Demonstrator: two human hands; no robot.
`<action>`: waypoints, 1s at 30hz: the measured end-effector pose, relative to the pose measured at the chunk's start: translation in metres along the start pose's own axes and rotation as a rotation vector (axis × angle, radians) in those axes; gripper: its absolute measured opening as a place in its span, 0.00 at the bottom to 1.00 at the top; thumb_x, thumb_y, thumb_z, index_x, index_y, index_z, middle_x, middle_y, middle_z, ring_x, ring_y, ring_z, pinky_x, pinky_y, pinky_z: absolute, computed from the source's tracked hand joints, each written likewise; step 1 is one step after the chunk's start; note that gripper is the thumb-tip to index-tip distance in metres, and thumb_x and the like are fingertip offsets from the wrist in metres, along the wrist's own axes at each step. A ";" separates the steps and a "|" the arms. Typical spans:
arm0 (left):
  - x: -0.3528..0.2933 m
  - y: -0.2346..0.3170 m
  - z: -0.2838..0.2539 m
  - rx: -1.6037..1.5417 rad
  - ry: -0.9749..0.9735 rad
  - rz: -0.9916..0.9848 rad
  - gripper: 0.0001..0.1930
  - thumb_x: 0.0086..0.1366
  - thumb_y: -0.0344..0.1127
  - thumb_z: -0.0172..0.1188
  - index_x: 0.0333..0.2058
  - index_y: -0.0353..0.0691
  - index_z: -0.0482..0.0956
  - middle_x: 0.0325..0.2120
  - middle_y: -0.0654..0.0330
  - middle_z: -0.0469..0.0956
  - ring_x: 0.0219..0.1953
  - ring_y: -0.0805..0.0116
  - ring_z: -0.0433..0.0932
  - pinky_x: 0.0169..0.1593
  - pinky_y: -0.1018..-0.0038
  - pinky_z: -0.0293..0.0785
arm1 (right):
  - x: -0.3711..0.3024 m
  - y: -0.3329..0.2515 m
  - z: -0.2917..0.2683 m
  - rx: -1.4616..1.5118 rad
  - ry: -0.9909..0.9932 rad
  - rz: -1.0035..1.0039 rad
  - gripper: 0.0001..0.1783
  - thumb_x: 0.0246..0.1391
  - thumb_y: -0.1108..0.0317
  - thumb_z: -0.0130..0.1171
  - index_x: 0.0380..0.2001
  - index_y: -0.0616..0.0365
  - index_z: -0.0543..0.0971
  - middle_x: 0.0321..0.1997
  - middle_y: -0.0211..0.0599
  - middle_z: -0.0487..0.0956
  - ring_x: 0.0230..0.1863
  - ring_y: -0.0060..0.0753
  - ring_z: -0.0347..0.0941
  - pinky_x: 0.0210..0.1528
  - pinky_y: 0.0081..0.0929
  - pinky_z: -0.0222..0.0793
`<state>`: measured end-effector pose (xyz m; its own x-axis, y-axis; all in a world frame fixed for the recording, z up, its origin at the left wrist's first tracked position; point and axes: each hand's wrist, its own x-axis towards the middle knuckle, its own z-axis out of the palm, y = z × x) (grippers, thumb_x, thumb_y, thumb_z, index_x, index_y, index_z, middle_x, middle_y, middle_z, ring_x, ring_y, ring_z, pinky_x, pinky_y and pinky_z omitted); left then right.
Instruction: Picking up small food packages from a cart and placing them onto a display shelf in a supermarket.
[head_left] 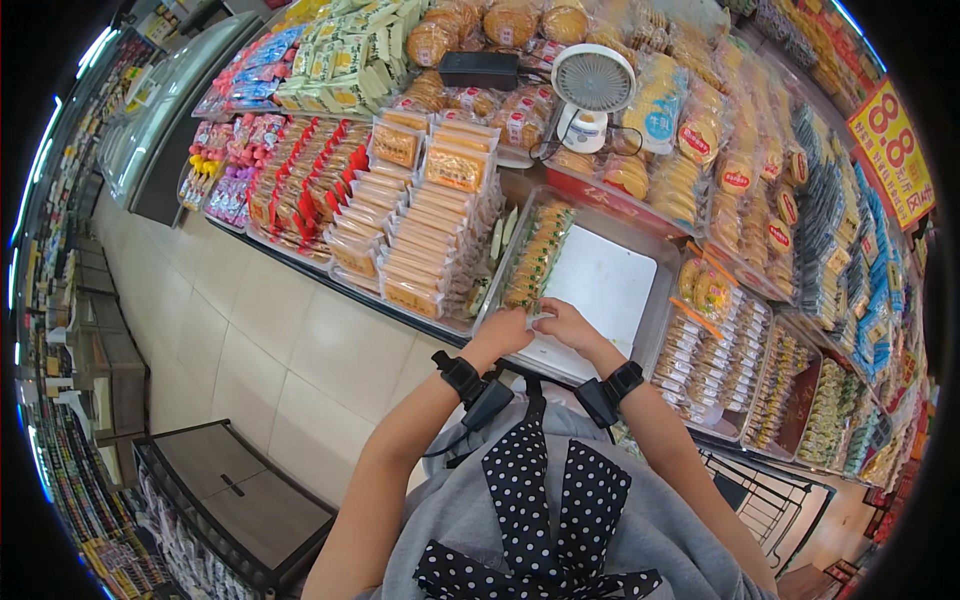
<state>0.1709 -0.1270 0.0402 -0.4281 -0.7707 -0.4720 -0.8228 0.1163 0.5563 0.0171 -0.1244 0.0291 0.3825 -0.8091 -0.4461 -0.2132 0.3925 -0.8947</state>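
Both hands meet at the near end of a row of green-printed wrapped biscuits (539, 255) along the left side of a clear tray (655, 330). My left hand (506, 333) is closed, its fingers curled at a small pale wrapped packet (534, 314). From the other side, my right hand (565, 325) pinches the same packet with thumb and fingertips. Fingers hide most of that packet. To the right of the row, the tray shows a bare white bottom board (605, 270).
Left of the tray stand packed rows of wrapped biscuits (455, 215). Beyond it are a small white fan (592, 85), a black box (480, 70) and bagged round cookies (700, 140). More snack trays (700, 350) lie to the right. A dark cabinet (230, 490) stands at lower left.
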 end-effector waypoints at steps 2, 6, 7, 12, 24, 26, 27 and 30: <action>0.000 -0.005 0.010 0.009 -0.009 0.012 0.21 0.46 0.42 0.52 0.34 0.30 0.67 0.31 0.43 0.70 0.36 0.49 0.69 0.40 0.64 0.64 | -0.003 0.000 0.003 0.030 0.026 0.062 0.26 0.38 0.72 0.52 0.45 0.66 0.62 0.45 0.44 0.66 0.40 0.29 0.65 0.36 0.21 0.63; -0.003 -0.010 0.013 0.048 -0.040 0.037 0.20 0.46 0.43 0.52 0.32 0.30 0.68 0.31 0.44 0.70 0.36 0.50 0.69 0.40 0.64 0.65 | -0.012 0.008 0.005 0.025 0.250 0.099 0.27 0.38 0.70 0.51 0.46 0.65 0.62 0.45 0.46 0.66 0.34 0.29 0.68 0.33 0.21 0.64; -0.008 -0.004 0.002 0.048 -0.063 0.020 0.20 0.46 0.43 0.52 0.32 0.30 0.68 0.31 0.44 0.70 0.36 0.50 0.69 0.40 0.64 0.65 | -0.016 0.010 0.004 0.033 0.264 0.108 0.27 0.38 0.70 0.51 0.46 0.65 0.62 0.45 0.46 0.66 0.34 0.29 0.68 0.33 0.21 0.64; -0.016 0.004 -0.007 0.039 -0.031 0.032 0.21 0.47 0.42 0.51 0.36 0.32 0.68 0.33 0.45 0.70 0.37 0.51 0.69 0.41 0.64 0.64 | -0.037 0.001 -0.001 0.136 0.295 0.101 0.25 0.39 0.69 0.51 0.44 0.64 0.64 0.45 0.45 0.65 0.32 0.28 0.69 0.33 0.21 0.65; -0.022 0.070 -0.011 -0.222 -0.187 0.463 0.11 0.51 0.35 0.50 0.31 0.35 0.71 0.24 0.54 0.73 0.26 0.64 0.72 0.33 0.74 0.67 | -0.138 -0.005 -0.012 0.386 0.744 -0.025 0.15 0.42 0.73 0.47 0.38 0.63 0.67 0.35 0.36 0.69 0.30 0.25 0.69 0.31 0.18 0.64; -0.022 0.091 -0.001 -0.213 -0.266 0.532 0.10 0.51 0.33 0.50 0.30 0.35 0.72 0.23 0.55 0.73 0.26 0.67 0.72 0.32 0.76 0.67 | -0.163 0.001 -0.010 0.434 0.860 -0.062 0.14 0.43 0.74 0.47 0.37 0.64 0.68 0.33 0.35 0.70 0.30 0.24 0.69 0.31 0.17 0.64; -0.023 0.101 0.006 -0.253 -0.349 0.534 0.10 0.51 0.33 0.50 0.30 0.34 0.72 0.23 0.56 0.73 0.26 0.69 0.72 0.32 0.77 0.67 | -0.175 0.010 -0.008 0.477 0.931 -0.084 0.13 0.44 0.74 0.46 0.37 0.64 0.68 0.32 0.34 0.70 0.29 0.23 0.69 0.30 0.16 0.64; -0.026 0.126 0.024 -0.242 -0.550 0.585 0.09 0.51 0.33 0.51 0.30 0.34 0.71 0.22 0.59 0.74 0.26 0.73 0.72 0.32 0.79 0.67 | -0.217 0.032 0.000 0.521 1.146 -0.086 0.13 0.44 0.74 0.46 0.36 0.63 0.68 0.31 0.34 0.71 0.28 0.22 0.68 0.30 0.16 0.64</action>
<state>0.0689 -0.0769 0.1062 -0.9337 -0.2055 -0.2933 -0.3357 0.2166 0.9167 -0.0732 0.0638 0.0972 -0.6755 -0.6521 -0.3442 0.2520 0.2345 -0.9389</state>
